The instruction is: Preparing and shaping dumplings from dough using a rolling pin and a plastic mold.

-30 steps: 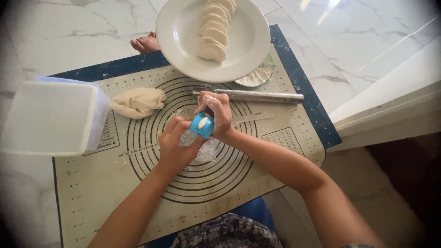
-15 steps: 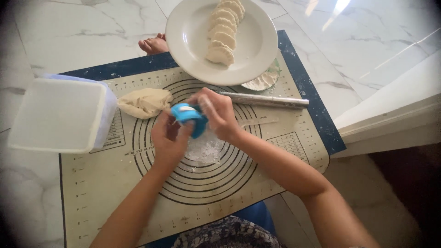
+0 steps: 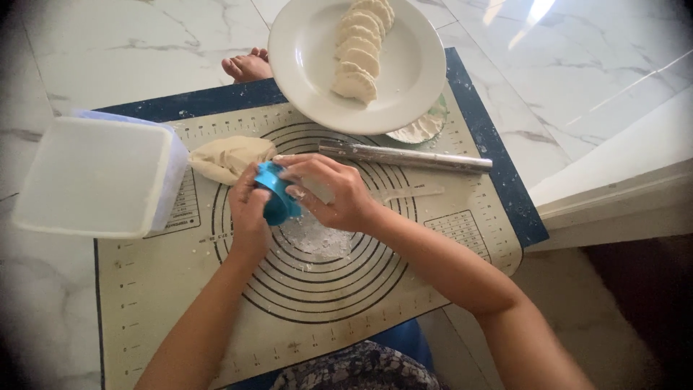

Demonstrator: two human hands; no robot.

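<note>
Both hands have shifted left on the mat (image 3: 144,303); left hand (image 3: 249,209) and right hand (image 3: 328,191) together clasp the blue mold (image 3: 274,195), mostly hidden by fingers. Dough lump (image 3: 227,157), box (image 3: 94,177), rolling pin (image 3: 404,155), plate (image 3: 303,65) nearby.
</note>
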